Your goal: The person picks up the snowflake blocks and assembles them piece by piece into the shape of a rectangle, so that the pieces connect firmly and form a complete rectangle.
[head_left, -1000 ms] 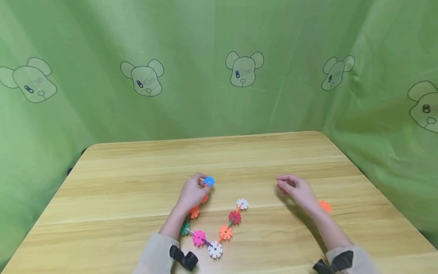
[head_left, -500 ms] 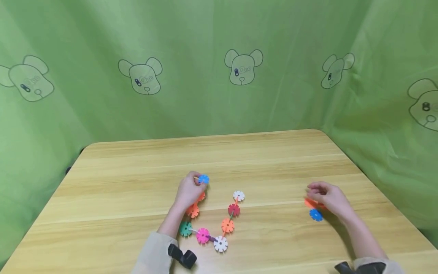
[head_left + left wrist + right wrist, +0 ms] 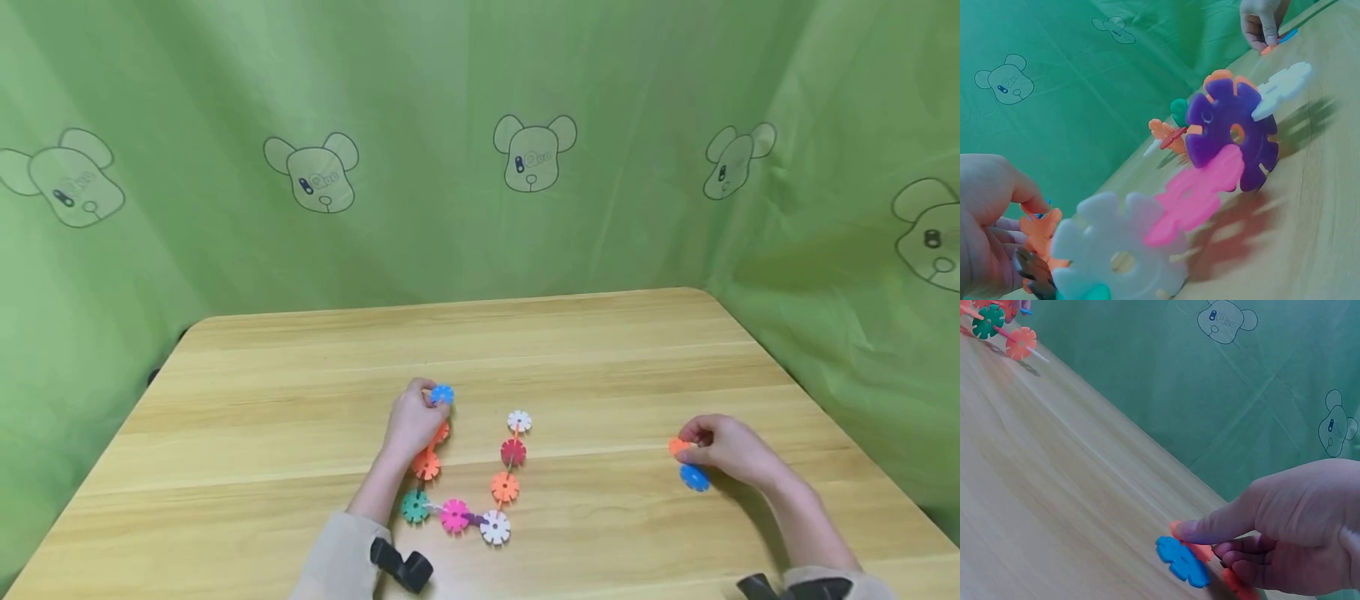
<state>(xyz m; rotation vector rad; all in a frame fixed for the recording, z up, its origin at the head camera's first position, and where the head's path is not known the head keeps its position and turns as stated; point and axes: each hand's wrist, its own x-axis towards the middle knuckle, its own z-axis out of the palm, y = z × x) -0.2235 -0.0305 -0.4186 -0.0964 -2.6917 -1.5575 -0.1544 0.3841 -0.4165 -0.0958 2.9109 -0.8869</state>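
Notched plastic discs joined edge to edge form a U-shaped chain, with a pink disc and a white disc near its bottom. At its far left end, my left hand pinches a blue disc; an orange disc and a green disc follow below it. The other end is a white disc. Over on the right, my right hand pinches a loose orange disc between thumb and fingers. A loose blue disc lies right beside it on the table.
Another orange-red disc lies under the right hand, partly hidden. The wooden table has bare surface between the hands and behind them. A green curtain with printed bear heads encloses the back and sides.
My right hand has moved right to the loose discs and now grips the orange one. The left hand keeps its blue disc, shifting slightly left, and the chain has swung a little.
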